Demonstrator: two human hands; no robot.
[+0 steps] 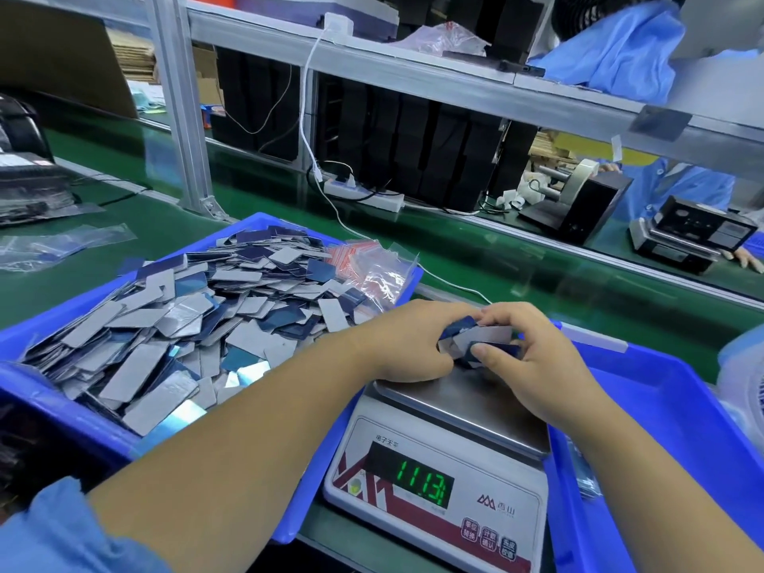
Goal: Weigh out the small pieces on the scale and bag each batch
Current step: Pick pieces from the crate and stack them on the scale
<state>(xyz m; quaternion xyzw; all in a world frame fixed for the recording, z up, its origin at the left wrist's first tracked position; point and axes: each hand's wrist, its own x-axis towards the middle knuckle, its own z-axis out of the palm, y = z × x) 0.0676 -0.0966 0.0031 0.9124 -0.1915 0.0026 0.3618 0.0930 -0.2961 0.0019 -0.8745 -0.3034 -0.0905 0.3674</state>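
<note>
The scale [438, 469] is hemmed between two blue trays. Over its pan, a batch of small pieces [475, 343] is pinched by left hand [407, 345] and right hand [533, 357]. At 10 o'clock, the piled tray [62, 332] is seen; beyond, green worktop [475, 250].

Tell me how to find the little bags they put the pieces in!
Find the big blue plastic tray left of the white digital scale, heaped with small grey and dark blue rectangular pieces. Look at its far right corner: the bundle of small clear plastic bags with red stripes lies there, the only see-through, red-marked thing on the heap.
</note>
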